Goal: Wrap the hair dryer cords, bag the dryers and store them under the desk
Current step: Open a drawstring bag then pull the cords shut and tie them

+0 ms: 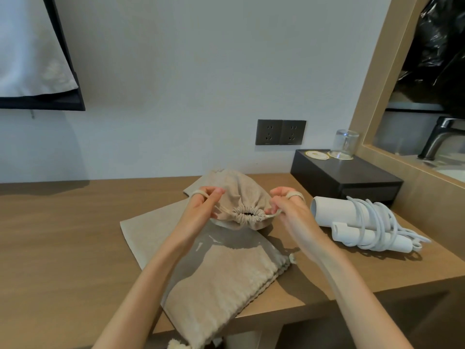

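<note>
White cord-wrapped dryer [327, 210] beside cinched bag [241, 192]; black box [352, 177], glass [346, 144] behind.

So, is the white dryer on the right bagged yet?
No, the white hair dryer lies bare on the desk, its cord wound round it, beside the drawstring bag.

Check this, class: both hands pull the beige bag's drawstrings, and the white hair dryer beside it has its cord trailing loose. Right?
Wrong on the cord: the head view shows it wrapped round the white hair dryer. The left hand and right hand do pull the drawstrings of the beige drawstring bag.
</note>
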`<move>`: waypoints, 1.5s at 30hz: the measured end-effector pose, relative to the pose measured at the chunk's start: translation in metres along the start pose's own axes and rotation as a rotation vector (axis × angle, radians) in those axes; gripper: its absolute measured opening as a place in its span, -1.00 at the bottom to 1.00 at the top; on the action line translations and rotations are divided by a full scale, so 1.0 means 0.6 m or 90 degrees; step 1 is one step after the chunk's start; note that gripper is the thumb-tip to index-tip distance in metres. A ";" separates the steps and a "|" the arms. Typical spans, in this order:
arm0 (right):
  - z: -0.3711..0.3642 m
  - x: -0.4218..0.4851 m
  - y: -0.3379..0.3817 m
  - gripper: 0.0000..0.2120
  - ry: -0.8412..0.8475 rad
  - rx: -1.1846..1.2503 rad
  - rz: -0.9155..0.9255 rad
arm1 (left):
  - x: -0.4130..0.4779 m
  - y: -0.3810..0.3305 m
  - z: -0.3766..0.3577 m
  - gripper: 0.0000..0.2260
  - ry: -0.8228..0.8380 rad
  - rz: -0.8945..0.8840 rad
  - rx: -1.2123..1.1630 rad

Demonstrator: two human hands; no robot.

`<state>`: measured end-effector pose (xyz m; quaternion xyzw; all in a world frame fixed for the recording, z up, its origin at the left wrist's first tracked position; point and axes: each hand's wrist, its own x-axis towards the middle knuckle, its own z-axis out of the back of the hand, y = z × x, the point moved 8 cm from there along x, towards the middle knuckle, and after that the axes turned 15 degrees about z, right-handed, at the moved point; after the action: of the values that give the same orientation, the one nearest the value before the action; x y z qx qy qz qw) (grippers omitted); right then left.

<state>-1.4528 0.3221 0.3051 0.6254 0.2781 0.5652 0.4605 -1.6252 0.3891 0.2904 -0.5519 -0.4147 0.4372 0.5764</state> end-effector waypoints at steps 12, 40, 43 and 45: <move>-0.072 0.042 0.046 -0.67 0.412 -0.522 0.113 | -0.041 -0.143 -0.010 -0.80 -0.007 -0.276 0.304; -0.148 -0.019 0.046 -0.56 0.606 -0.981 0.323 | 0.028 -0.154 -0.138 -0.73 0.226 -0.094 0.609; -0.157 -0.018 0.033 -0.52 0.617 -0.998 0.312 | 0.038 -0.142 -0.151 -0.71 0.255 -0.064 0.703; -0.160 -0.019 0.024 -0.54 0.617 -1.003 0.336 | 0.043 -0.132 -0.156 -0.66 0.274 -0.036 0.758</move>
<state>-1.5502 0.3314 0.3065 -0.1225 -0.1711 0.8724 0.4413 -1.5244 0.3874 0.3649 -0.2008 0.0104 0.4572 0.8663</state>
